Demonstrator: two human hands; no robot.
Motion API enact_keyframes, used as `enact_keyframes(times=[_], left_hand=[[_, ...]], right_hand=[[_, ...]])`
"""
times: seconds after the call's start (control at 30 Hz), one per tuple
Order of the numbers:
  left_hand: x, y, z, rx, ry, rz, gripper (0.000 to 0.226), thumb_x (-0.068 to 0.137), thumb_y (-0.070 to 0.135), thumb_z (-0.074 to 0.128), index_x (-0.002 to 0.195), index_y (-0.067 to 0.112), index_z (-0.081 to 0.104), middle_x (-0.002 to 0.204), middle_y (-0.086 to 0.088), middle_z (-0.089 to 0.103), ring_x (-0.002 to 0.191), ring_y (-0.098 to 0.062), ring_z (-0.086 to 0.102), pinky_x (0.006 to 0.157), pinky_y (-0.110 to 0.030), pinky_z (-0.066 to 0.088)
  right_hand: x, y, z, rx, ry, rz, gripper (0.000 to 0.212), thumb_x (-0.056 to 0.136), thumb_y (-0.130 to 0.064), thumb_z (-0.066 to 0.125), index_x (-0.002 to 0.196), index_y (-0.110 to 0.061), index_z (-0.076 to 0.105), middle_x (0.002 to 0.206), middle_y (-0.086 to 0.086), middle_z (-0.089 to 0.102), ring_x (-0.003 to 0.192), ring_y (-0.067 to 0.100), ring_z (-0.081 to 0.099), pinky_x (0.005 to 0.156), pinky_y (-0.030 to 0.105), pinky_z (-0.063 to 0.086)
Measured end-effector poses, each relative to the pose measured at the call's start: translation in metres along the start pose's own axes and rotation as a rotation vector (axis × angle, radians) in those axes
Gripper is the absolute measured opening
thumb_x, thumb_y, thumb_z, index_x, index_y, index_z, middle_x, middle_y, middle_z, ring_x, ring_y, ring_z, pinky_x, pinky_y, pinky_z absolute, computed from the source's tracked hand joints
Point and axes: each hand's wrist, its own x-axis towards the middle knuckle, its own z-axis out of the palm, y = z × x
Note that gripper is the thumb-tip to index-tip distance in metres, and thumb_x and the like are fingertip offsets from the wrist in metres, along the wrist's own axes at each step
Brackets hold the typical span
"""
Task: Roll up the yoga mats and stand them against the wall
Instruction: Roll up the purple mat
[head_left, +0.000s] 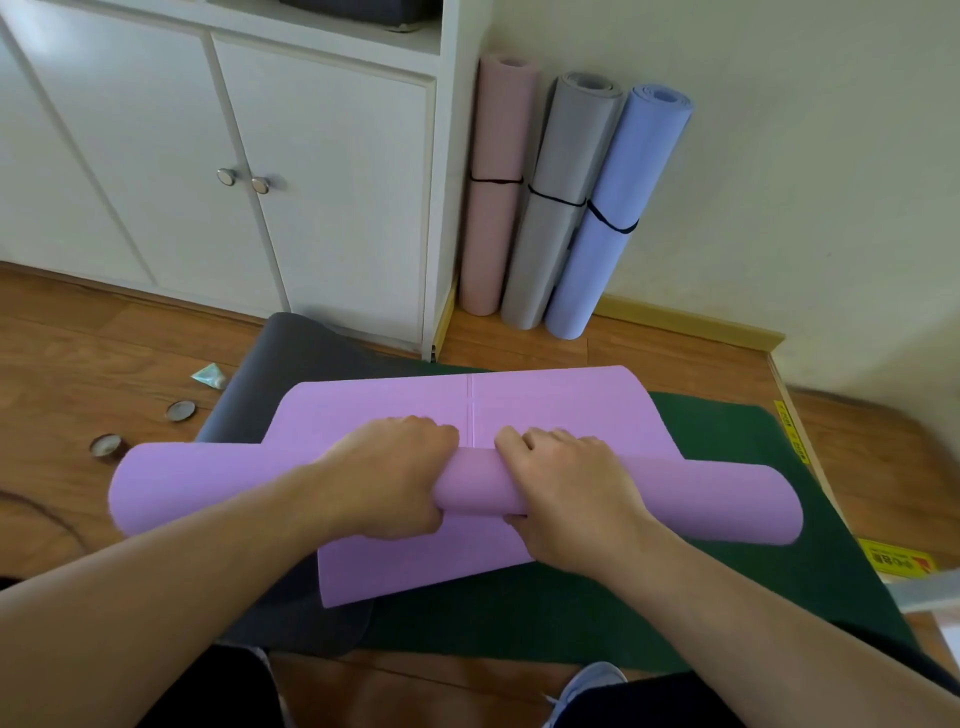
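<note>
A purple yoga mat (561, 400) lies across the floor in front of me, partly rolled into a thick tube that runs left to right. My left hand (387, 475) and my right hand (569, 488) both clasp the middle of the roll, fingers over its top. The flat unrolled part stretches away toward the wall. Under it lie a dark grey mat (291, 358) and a green mat (727, 514). Three rolled mats stand against the wall, each held by a black band: pink (496, 182), grey (561, 197) and blue (618, 208).
A white cabinet (322, 171) with two knobbed doors stands at the left of the standing mats. Two small round tins (180, 410) and a crumpled wrapper (210, 375) lie on the wooden floor at the left. A yellow-labelled box (898, 564) lies at the right edge.
</note>
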Motion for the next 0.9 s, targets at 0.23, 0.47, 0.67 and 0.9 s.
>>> enact_keyframes(times=[0.23, 0.47, 0.67, 0.9], left_hand=[[-0.001, 0.01, 0.007, 0.284, 0.31, 0.088, 0.039, 0.089, 0.036, 0.069, 0.12, 0.023, 0.05, 0.115, -0.001, 0.06, 0.101, -0.024, 0.06, 0.087, -0.037, 0.05], [0.003, 0.003, 0.003, 0.087, 0.134, 0.002, 0.034, 0.09, 0.036, 0.068, 0.117, 0.025, 0.05, 0.117, 0.003, 0.06, 0.103, -0.02, 0.06, 0.079, -0.032, 0.047], [-0.003, 0.011, 0.004, 0.14, 0.197, 0.033, 0.037, 0.089, 0.039, 0.065, 0.118, 0.027, 0.047, 0.113, 0.005, 0.062, 0.1, -0.02, 0.061, 0.08, -0.033, 0.046], [0.001, 0.01, 0.0, 0.086, 0.093, -0.032, 0.034, 0.086, 0.036, 0.071, 0.113, 0.027, 0.052, 0.112, 0.003, 0.063, 0.099, -0.021, 0.062, 0.073, -0.032, 0.044]], right_hand=[[0.006, 0.01, 0.005, 0.137, -0.084, 0.167, 0.033, 0.084, -0.032, 0.065, 0.097, -0.026, 0.036, 0.094, -0.001, 0.057, 0.079, 0.03, 0.053, 0.064, 0.038, 0.037], [0.003, 0.009, 0.006, -0.006, 0.055, -0.001, 0.062, 0.081, -0.043, 0.083, 0.125, -0.021, 0.046, 0.11, 0.001, 0.064, 0.098, 0.028, 0.062, 0.072, 0.039, 0.039], [0.004, 0.009, 0.003, 0.006, 0.005, 0.05, 0.036, 0.087, -0.025, 0.064, 0.103, -0.023, 0.032, 0.102, 0.004, 0.064, 0.089, 0.032, 0.063, 0.063, 0.038, 0.035], [0.003, 0.009, 0.004, 0.01, 0.085, -0.004, 0.046, 0.082, -0.035, 0.075, 0.114, -0.023, 0.043, 0.103, 0.002, 0.061, 0.089, 0.028, 0.06, 0.064, 0.037, 0.039]])
